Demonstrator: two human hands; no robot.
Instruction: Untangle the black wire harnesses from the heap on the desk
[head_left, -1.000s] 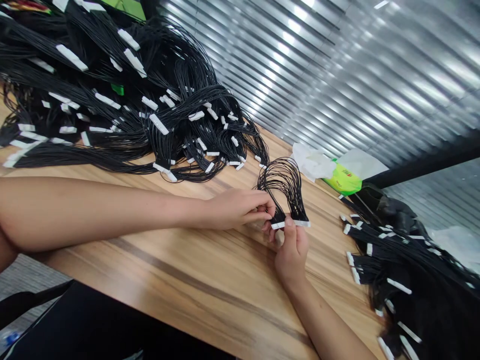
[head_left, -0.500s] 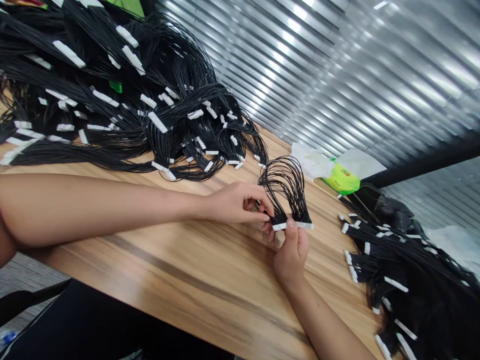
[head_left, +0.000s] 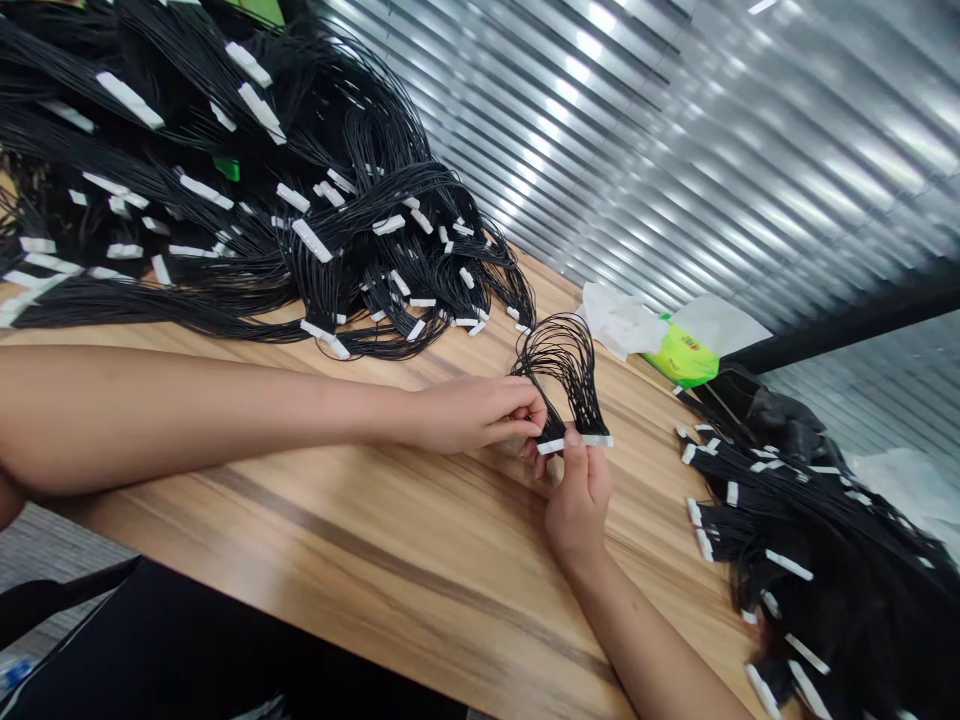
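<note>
A looped bundle of thin black wires [head_left: 574, 355] with two white connectors stands up from the hands, its connectors side by side toward me. My right hand [head_left: 581, 500] is closed on the connectors, the thumb on top between them and other fingers beneath. My left hand [head_left: 491, 412] has thumb and index finger pinched at the left edge of the same wires, beside the left connector [head_left: 550, 447]. The right connector [head_left: 598, 440] sticks out past my right thumb. Some fingertips are hidden under the wires.
On the wooden table [head_left: 360, 540], a large heap of black wire bundles [head_left: 352, 220] with white connectors lies at the left and back. More bundles [head_left: 810, 540] lie at the right. A green packet [head_left: 684, 355] and white plastic [head_left: 619, 318] rest by the corrugated metal wall [head_left: 600, 150].
The wire bundle and its connectors have shifted slightly left and up. My left fingers have closed together more at the wires' edge.
</note>
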